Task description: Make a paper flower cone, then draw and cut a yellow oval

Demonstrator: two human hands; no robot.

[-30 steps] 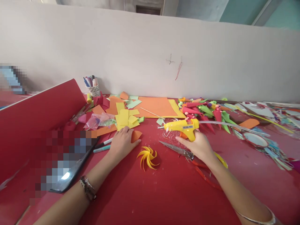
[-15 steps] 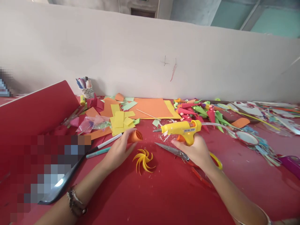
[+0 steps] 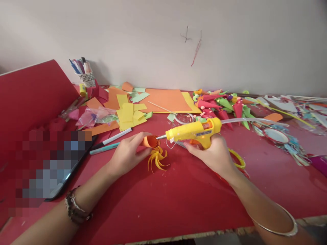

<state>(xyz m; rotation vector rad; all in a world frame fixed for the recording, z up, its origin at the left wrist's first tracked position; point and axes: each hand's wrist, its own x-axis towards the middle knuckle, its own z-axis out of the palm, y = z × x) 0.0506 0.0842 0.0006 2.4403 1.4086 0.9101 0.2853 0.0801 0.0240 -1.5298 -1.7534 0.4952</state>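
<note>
My left hand pinches a small rolled orange foam piece, its open end facing right. In my right hand is a yellow glue gun, gripped by its handle, with a clear glue stick trailing out of its back. The metal nozzle is at the rim of the orange roll; whether they touch is hard to tell. Just below the roll, a yellow curled foam flower lies on the red table. Scissors with yellow handles lie mostly hidden beneath my right hand.
Yellow scraps, orange sheets and a pile of foam cones line the back. A pen cup stands back left. Markers and a phone-like device lie left, a round mirror right.
The glue gun has moved left and its nozzle has come up to the orange roll. The view has tilted down, showing the table's front edge.
</note>
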